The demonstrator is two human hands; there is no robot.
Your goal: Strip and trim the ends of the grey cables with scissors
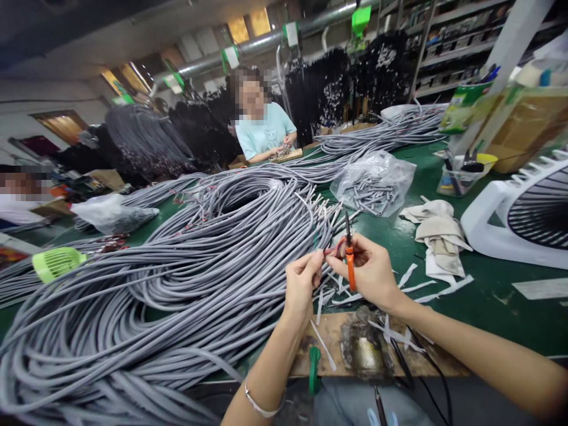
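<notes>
My left hand [304, 281] is closed in a pinch on thin reddish wires [331, 251], in front of the ends of the grey cables. My right hand [370, 266] is closed around orange-handled scissors [350, 263], with the dark pointed blades upward. Its thumb and fingertips also meet the wires close to my left fingertips. A big coil of grey cables [213, 254] spreads to the left of my hands. White strips [410, 287] lie around and below my right hand.
A wooden board [326, 331] with a dark, crusted metal block [366, 352] lies below my hands. A clear bag of grey tubes [373, 183], cloths [439, 234] and a white fan [519, 207] stand right. A co-worker [266, 133] sits across the green table [501, 302].
</notes>
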